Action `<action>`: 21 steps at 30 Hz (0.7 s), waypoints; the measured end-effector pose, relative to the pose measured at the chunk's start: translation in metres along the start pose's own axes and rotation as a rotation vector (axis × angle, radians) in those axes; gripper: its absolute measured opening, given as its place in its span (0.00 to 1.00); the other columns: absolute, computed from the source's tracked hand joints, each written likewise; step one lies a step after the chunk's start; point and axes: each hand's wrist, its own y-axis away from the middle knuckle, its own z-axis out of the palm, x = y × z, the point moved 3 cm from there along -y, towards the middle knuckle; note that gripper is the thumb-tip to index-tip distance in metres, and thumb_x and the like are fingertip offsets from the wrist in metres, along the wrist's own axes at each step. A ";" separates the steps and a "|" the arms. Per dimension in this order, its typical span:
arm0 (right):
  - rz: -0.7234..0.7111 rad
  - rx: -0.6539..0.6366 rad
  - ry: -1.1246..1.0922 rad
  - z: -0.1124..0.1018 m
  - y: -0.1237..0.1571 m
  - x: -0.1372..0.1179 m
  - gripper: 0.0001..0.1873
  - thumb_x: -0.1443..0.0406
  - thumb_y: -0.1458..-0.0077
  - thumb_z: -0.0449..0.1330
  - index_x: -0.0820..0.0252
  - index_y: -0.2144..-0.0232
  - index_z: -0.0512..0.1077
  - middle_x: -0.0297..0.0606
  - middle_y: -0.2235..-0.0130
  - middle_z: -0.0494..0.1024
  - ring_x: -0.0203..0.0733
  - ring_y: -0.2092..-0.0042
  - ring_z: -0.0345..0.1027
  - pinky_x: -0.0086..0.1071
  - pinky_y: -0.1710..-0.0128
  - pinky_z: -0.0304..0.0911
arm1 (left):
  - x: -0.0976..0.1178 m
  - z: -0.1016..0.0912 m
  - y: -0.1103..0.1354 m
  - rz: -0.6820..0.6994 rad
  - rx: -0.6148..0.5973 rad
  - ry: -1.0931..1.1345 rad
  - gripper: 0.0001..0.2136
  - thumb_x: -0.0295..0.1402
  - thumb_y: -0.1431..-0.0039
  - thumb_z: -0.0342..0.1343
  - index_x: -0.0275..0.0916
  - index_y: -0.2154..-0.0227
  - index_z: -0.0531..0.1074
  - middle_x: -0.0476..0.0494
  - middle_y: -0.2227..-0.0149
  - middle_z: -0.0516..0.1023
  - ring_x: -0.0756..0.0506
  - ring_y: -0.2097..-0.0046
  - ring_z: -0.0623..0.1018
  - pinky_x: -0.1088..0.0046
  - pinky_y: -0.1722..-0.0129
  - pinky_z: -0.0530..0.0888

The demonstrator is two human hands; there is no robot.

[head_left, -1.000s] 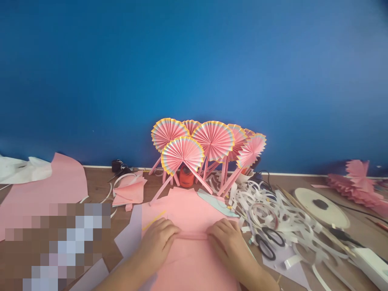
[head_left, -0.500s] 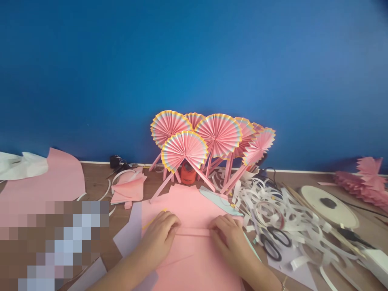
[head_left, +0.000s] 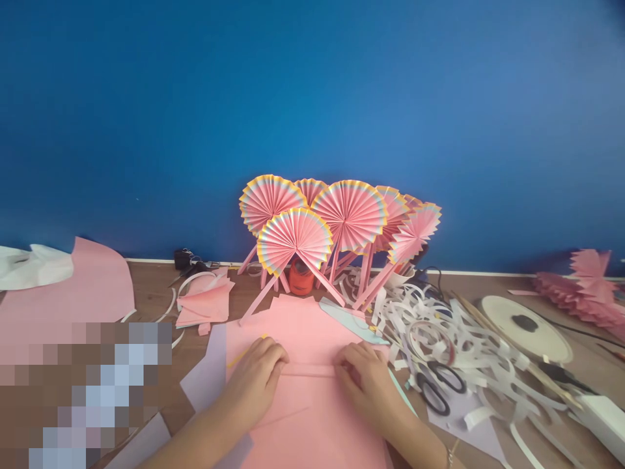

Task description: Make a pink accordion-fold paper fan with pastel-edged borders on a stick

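A narrow folded strip of pink paper [head_left: 308,370] lies crosswise over larger pink paper sheets [head_left: 317,423]. At its left end my left hand [head_left: 261,371] is closed, fingers curled down onto the strip. My right hand [head_left: 364,378] closes on the opposite end in the same way, with its thumb tucked underneath. The fingertips of both hands are partly hidden. Lilac paper [head_left: 205,371] sticks out from under the pink sheets at the left, and pale blue paper [head_left: 349,319] shows along their upper right edge.
Pleated pink paper fans [head_left: 295,238] stand by the blue wall around a red container [head_left: 301,277]. To the right lie black-handled scissors [head_left: 434,394], tangled white paper strips [head_left: 415,312] and a cream round lid-like disc [head_left: 541,339]. Folded pink paper [head_left: 208,303] sits at the left.
The whole view has shifted very slightly. Both hands stay in nearly the same place on the strip.
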 end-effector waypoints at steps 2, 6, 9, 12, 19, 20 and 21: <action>0.016 -0.002 0.003 0.000 0.000 -0.001 0.11 0.75 0.49 0.51 0.55 0.72 0.68 0.32 0.71 0.73 0.42 0.66 0.64 0.34 0.65 0.54 | 0.000 0.002 0.002 0.024 -0.009 -0.043 0.11 0.21 0.40 0.42 0.40 0.70 0.68 0.46 0.66 0.71 0.45 0.62 0.72 0.67 0.62 0.70; 0.004 0.040 0.048 -0.001 0.002 -0.003 0.10 0.75 0.49 0.52 0.56 0.70 0.67 0.33 0.70 0.73 0.42 0.65 0.64 0.35 0.65 0.55 | 0.000 0.005 0.005 0.129 0.001 -0.200 0.16 0.17 0.43 0.42 0.40 0.63 0.70 0.45 0.64 0.70 0.44 0.61 0.70 0.67 0.62 0.69; -0.072 0.096 0.117 0.000 0.003 -0.005 0.12 0.75 0.48 0.52 0.56 0.66 0.69 0.36 0.66 0.73 0.43 0.63 0.65 0.34 0.66 0.55 | 0.004 0.006 0.007 0.274 0.026 -0.339 0.23 0.15 0.46 0.44 0.46 0.55 0.70 0.45 0.59 0.69 0.44 0.58 0.69 0.68 0.60 0.67; -0.219 0.111 0.163 0.003 0.006 -0.006 0.18 0.78 0.50 0.52 0.53 0.63 0.71 0.38 0.60 0.71 0.44 0.60 0.64 0.34 0.64 0.55 | 0.007 0.007 0.008 0.405 0.025 -0.426 0.23 0.17 0.44 0.47 0.51 0.53 0.70 0.45 0.55 0.69 0.43 0.54 0.67 0.65 0.55 0.66; -0.265 0.065 0.121 -0.002 0.008 -0.002 0.25 0.79 0.54 0.54 0.47 0.61 0.74 0.37 0.59 0.71 0.46 0.57 0.62 0.37 0.62 0.52 | 0.000 -0.009 0.007 0.352 0.023 -0.387 0.19 0.14 0.46 0.46 0.44 0.67 0.76 0.44 0.56 0.70 0.42 0.55 0.67 0.64 0.59 0.67; -0.260 0.051 0.123 -0.003 0.009 -0.002 0.25 0.79 0.55 0.55 0.47 0.60 0.74 0.37 0.59 0.72 0.46 0.57 0.62 0.38 0.62 0.52 | -0.002 -0.013 0.007 0.344 0.031 -0.366 0.20 0.13 0.48 0.46 0.44 0.69 0.76 0.44 0.56 0.70 0.42 0.55 0.67 0.64 0.59 0.67; -0.259 0.042 0.127 -0.005 0.009 -0.002 0.25 0.78 0.55 0.55 0.47 0.60 0.74 0.37 0.60 0.72 0.46 0.58 0.62 0.38 0.62 0.52 | -0.004 -0.017 0.007 0.337 0.036 -0.339 0.22 0.12 0.50 0.45 0.45 0.69 0.77 0.44 0.56 0.71 0.42 0.55 0.67 0.62 0.58 0.67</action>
